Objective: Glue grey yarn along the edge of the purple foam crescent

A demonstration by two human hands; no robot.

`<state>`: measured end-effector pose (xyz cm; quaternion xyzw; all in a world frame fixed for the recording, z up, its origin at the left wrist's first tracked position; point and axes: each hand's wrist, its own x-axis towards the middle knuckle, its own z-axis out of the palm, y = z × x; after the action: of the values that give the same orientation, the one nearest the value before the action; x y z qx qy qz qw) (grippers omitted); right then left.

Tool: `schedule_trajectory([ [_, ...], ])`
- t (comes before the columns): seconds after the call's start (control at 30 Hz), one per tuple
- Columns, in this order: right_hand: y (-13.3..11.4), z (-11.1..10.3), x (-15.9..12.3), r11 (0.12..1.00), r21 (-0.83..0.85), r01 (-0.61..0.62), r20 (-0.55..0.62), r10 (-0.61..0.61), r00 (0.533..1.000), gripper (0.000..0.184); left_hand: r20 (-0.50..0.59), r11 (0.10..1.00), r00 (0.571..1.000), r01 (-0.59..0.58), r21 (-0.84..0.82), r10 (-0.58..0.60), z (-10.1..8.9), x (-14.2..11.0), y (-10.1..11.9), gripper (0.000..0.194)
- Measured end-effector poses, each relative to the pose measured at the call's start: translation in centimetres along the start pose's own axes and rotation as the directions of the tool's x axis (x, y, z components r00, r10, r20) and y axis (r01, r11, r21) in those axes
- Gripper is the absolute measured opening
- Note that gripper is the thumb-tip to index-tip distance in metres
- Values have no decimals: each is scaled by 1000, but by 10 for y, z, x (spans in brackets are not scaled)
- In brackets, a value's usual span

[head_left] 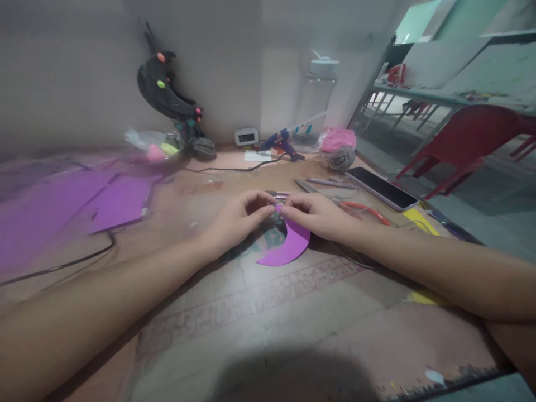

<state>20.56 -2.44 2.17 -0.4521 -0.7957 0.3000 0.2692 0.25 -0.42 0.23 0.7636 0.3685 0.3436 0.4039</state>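
A purple crescent cut-out [293, 247], seemingly of foam or paper, hangs at the middle of the table with its lower point curving left. My right hand [320, 215] pinches it near its upper tip between thumb and fingers. At that same tip my left hand [247, 215] is closed, thumb against fingers, touching the crescent's end. Whether something small also sits between the fingertips is hidden. Just behind the hands lies a thin metal tool [280, 195], partly covered by them.
Purple sheets [121, 204] lie at the left beside a black cable [84, 258]. A blue glue gun [281, 144] stands at the back near a clear bottle [314, 97] and grey yarn [341, 159]. A phone [382, 188] and orange-handled pliers [368, 211] lie right. A black crescent ornament [161, 89] leans behind.
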Motion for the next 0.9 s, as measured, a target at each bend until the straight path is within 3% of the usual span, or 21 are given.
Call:
schedule_trajectory([
  [0.9, 0, -1, -1, 1000, -6, 12, 11, -12, 1000, 34, 32, 1000, 999, -9, -26, 9, 0, 0, -4, 28],
])
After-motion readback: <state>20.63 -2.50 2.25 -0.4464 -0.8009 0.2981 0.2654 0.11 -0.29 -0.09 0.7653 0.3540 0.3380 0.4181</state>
